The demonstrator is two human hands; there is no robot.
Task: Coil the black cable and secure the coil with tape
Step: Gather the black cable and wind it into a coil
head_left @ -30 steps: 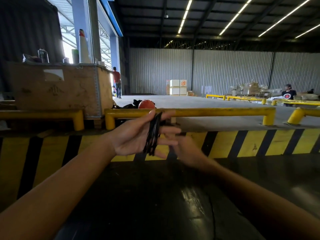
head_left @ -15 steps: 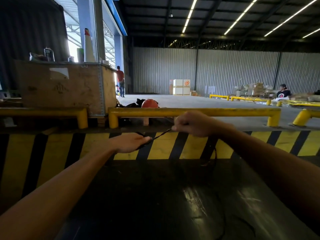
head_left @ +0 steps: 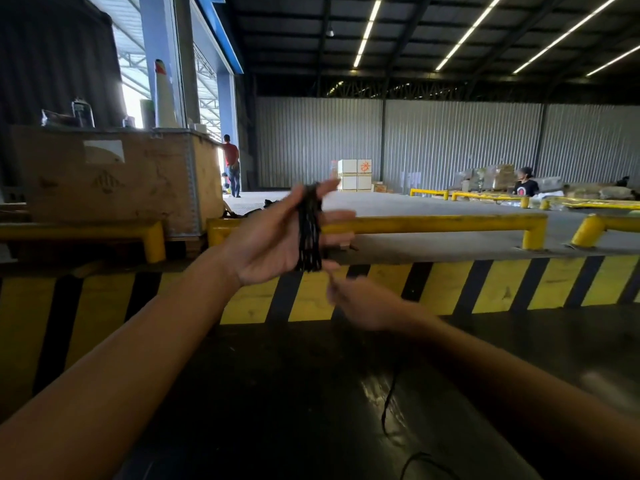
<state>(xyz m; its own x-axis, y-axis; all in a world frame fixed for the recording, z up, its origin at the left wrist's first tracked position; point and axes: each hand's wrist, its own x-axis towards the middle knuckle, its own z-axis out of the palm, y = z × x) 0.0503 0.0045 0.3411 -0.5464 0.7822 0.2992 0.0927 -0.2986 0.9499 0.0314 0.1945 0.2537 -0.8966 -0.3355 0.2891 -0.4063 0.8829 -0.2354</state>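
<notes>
Left hand: the left hand (head_left: 273, 244) is held up palm-inward with fingers spread, serving as a former; the thin black cable (head_left: 309, 233) is wound in long loops across the palm between thumb and little finger.
Right hand: the right hand (head_left: 363, 306), just below the left hand, is blurred; it seems to pinch the cable's free run, but the grip cannot be told for sure.
Free cable: it trails down from below the right hand onto the dark glossy floor (head_left: 277, 410), so winding looks unfinished.
Tape: none visible.
Open room: clear air around both hands; the yellow-and-black striped kerb (head_left: 485, 289) and yellow steel rail (head_left: 433, 223) lie beyond them.
</notes>
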